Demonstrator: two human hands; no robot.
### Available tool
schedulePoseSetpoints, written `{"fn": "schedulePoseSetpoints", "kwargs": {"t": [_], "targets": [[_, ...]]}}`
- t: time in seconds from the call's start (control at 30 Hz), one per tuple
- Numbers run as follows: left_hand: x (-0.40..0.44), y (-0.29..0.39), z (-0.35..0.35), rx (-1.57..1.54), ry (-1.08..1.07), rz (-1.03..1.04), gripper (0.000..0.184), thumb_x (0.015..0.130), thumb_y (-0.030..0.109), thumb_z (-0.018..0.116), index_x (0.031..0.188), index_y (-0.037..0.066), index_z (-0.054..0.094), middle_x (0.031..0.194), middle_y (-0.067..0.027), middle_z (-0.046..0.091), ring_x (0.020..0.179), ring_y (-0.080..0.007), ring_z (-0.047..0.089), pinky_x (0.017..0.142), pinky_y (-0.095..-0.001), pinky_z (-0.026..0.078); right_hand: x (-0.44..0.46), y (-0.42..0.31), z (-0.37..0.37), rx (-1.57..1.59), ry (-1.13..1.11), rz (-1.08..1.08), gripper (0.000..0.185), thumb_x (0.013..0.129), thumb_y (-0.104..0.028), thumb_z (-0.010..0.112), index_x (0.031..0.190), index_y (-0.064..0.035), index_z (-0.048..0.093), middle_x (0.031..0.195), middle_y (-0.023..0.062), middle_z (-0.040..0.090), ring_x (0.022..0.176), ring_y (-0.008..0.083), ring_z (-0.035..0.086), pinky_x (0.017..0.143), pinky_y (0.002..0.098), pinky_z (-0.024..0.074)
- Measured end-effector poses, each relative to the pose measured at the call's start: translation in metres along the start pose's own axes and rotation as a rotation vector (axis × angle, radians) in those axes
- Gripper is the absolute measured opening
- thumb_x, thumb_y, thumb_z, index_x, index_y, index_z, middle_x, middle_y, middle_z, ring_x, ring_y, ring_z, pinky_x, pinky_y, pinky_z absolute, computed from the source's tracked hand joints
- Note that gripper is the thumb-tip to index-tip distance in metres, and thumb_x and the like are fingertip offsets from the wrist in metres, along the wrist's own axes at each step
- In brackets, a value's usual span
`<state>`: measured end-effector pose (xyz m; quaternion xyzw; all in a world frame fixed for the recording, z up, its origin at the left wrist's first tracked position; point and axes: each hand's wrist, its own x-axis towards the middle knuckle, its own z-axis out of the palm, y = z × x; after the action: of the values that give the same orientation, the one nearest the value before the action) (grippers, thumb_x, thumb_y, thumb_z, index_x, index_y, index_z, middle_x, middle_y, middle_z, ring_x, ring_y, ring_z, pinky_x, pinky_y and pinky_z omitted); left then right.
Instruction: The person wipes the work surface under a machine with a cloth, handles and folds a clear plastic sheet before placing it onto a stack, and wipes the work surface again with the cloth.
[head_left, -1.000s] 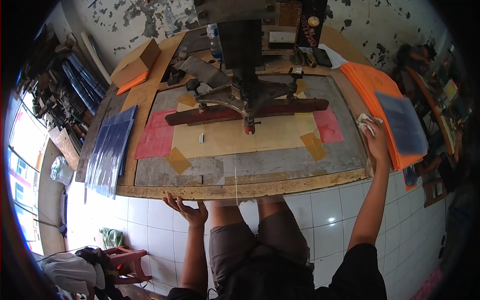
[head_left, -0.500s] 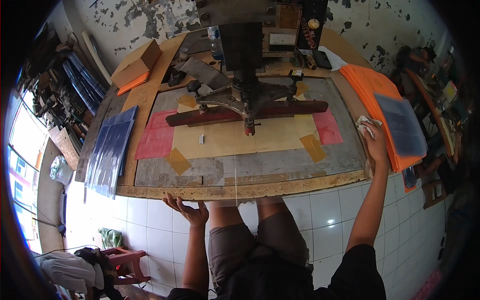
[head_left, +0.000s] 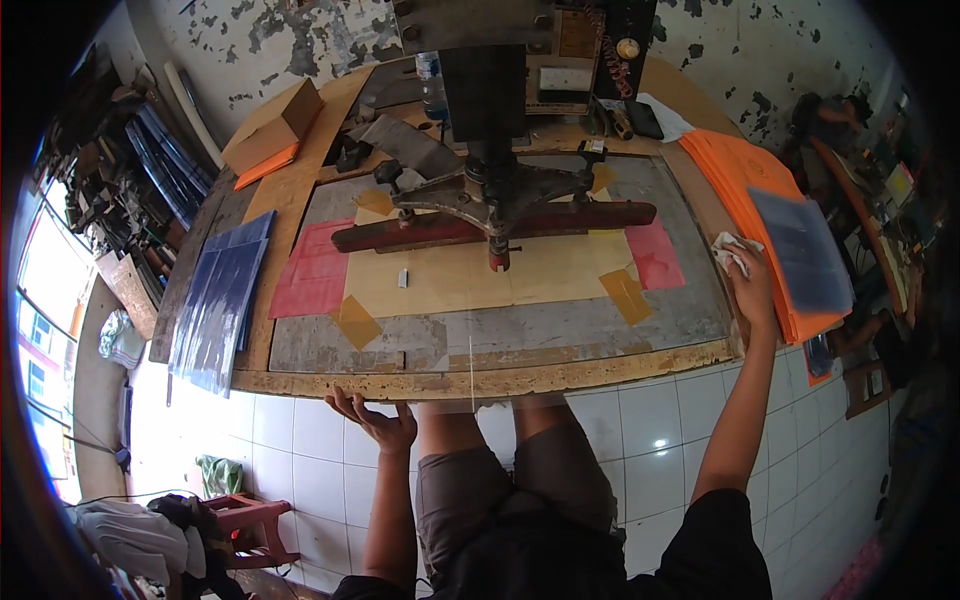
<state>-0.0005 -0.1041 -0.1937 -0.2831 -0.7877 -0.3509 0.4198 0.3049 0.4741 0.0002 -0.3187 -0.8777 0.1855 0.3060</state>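
My left hand (head_left: pixel 375 422) is at the front edge of the wooden table (head_left: pixel 500 382), its fingers spread and touching the edge from below. On the table's right side, my right hand (head_left: pixel 752 285) grips a crumpled white cloth (head_left: pixel 735 247), close to a stack of orange sheets (head_left: pixel 725 165). Between the hands is a press machine with a dark red bar (head_left: pixel 590 217). Under that bar lies a pale yellow sheet (head_left: pixel 430 285), flanked by pink sheets (head_left: pixel 312 268) and brown tape pieces (head_left: pixel 356 323). A small white block (head_left: pixel 403 278) sits on the yellow sheet.
Clear bluish plastic sleeves (head_left: pixel 222 300) lie on the left side, and more plastic (head_left: pixel 800 248) rests on the orange stack. A cardboard box (head_left: pixel 272 128) stands at the back left. A red stool (head_left: pixel 262 530) is on the floor. Another person (head_left: pixel 838 125) is at far right.
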Motion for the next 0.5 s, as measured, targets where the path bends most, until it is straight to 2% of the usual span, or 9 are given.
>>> {"fn": "schedulePoseSetpoints", "kwargs": {"t": [0.2,0.4,0.5], "targets": [[-0.0009,-0.0002,0.0006,-0.011,-0.001,-0.006,0.088,0.102,0.04,0.072,0.168,0.017,0.018,0.173,-0.0304,0.02,0.16,-0.0599,0.012,0.124,-0.0776,0.012,-0.0001,-0.0014,0.0005,0.002,-0.001,0.023,0.03,0.105,-0.015,0.066,0.13,-0.0021,0.075,0.149,0.0178,0.065,0.144,0.0363,0.055,0.122,0.0444,0.0404],[0.0011,0.0006,0.0008,-0.008,0.007,0.012,0.091,0.099,0.033,0.075,0.169,0.017,0.018,0.174,-0.03,0.019,0.161,-0.0594,0.011,0.125,-0.0777,0.011,-0.0009,-0.0025,0.0002,0.026,0.011,0.009,0.029,0.104,-0.013,0.067,0.129,-0.0019,0.075,0.148,0.0179,0.065,0.144,0.0363,0.056,0.122,0.0439,0.0408],[0.0015,0.0017,0.0,0.023,-0.01,0.009,0.091,0.102,0.034,0.069,0.171,0.02,0.013,0.174,-0.0323,0.018,0.159,-0.0633,0.011,0.123,-0.0805,0.01,-0.0005,-0.0004,0.0005,0.018,0.014,-0.002,0.029,0.103,-0.012,0.067,0.129,-0.0022,0.075,0.147,0.0181,0.066,0.143,0.0363,0.056,0.121,0.0434,0.041]]}}
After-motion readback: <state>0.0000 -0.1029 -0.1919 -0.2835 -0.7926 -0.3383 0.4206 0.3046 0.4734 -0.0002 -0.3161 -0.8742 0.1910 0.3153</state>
